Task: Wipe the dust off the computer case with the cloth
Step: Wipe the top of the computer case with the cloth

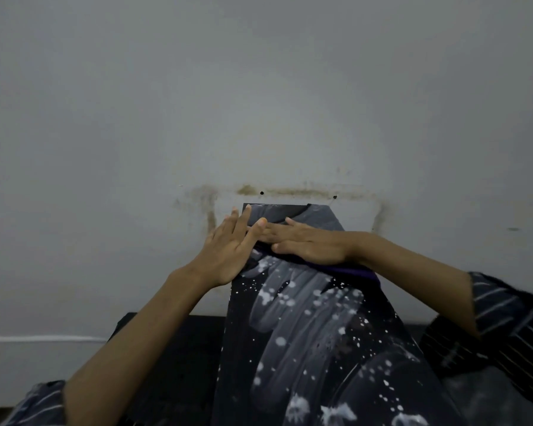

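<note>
A black computer case (305, 348) runs from the bottom middle up to the wall, its top panel streaked with grey wipe marks and white specks. My right hand (308, 241) lies flat across its far end, fingers straight, pressing on a dark purple cloth (351, 269) whose edge shows under the wrist. Against the case's left edge rests my left hand (228, 250), fingers straight, its fingertips overlapping those of the right hand. Most of the cloth is hidden beneath my right hand and forearm.
A grey-white wall (259, 103) fills the view behind the case, with brown stains and two small dark holes (262, 193) just above the case's far end. A black surface (173, 348) lies under and to the left of the case.
</note>
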